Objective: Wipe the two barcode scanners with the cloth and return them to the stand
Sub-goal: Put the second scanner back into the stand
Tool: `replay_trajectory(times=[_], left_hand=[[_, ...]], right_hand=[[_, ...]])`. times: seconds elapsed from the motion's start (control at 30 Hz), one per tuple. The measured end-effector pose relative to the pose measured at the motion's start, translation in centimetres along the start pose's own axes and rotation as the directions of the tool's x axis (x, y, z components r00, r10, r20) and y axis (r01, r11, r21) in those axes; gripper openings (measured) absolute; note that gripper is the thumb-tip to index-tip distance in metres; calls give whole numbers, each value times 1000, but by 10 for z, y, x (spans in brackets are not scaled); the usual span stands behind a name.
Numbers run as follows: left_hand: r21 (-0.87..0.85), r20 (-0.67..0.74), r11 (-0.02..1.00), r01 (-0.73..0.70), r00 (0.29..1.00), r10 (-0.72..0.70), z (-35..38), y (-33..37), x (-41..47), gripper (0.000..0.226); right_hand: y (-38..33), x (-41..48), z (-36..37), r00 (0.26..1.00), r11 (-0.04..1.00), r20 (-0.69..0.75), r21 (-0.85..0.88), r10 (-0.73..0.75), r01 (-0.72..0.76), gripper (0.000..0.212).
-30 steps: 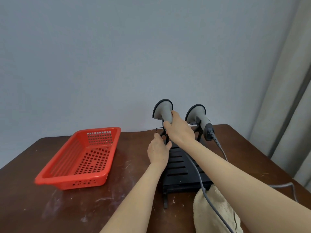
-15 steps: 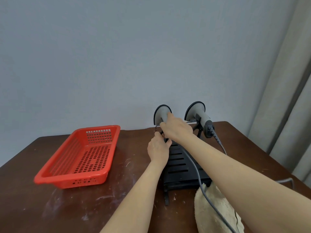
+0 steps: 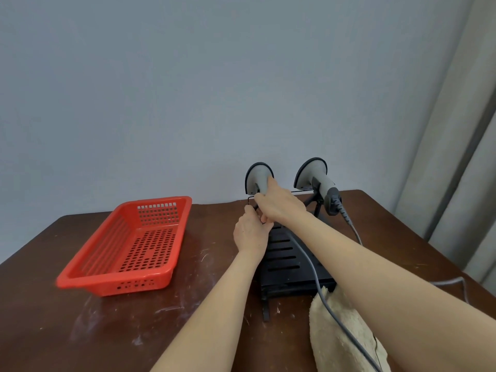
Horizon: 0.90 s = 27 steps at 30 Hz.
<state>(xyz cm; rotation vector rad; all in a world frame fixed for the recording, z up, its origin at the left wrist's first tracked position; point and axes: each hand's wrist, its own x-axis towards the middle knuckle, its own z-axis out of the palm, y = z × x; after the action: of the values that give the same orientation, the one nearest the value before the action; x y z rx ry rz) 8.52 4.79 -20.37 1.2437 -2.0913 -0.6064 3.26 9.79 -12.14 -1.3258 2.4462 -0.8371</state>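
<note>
Two grey barcode scanners sit side by side at the back of a black slotted stand [image 3: 284, 260]. My right hand [image 3: 279, 205] is wrapped around the handle of the left scanner [image 3: 259, 177], whose head rests at the stand's top rail. My left hand [image 3: 251, 232] grips the stand's left upright just below it. The right scanner [image 3: 315, 177] hangs in the stand untouched, its grey cable trailing down. A beige cloth [image 3: 341, 334] lies on the table in front of the stand, partly under my right forearm.
A red perforated plastic basket [image 3: 128, 248] stands on the left of the dark wooden table [image 3: 53, 331]. Scanner cables [image 3: 316, 280] run across the stand and cloth toward the right edge. A grey wall is close behind; a curtain hangs at right.
My right hand has lowered the left scanner from above the stand down onto its top rail. My left hand has stayed on the stand's left side.
</note>
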Motion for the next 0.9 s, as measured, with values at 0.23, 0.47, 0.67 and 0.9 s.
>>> replay_trajectory(times=[0.23, 0.47, 0.67, 0.9], left_hand=[[2, 22, 999, -38, 999, 38, -3, -1, 3, 37], [19, 61, 998, -61, 996, 60, -14, 1, 1, 51], [51, 91, 996, -78, 993, 74, -30, 5, -9, 53], [151, -17, 983, -108, 994, 112, -65, 19, -32, 47]], right_hand=[[4, 3, -7, 998, 997, 53, 73, 18, -22, 56], [7, -5, -10, 998, 997, 54, 75, -8, 4, 61], [12, -21, -23, 1000, 998, 23, 60, -21, 20, 72], [22, -53, -41, 995, 988, -88, 142, -51, 63, 72]])
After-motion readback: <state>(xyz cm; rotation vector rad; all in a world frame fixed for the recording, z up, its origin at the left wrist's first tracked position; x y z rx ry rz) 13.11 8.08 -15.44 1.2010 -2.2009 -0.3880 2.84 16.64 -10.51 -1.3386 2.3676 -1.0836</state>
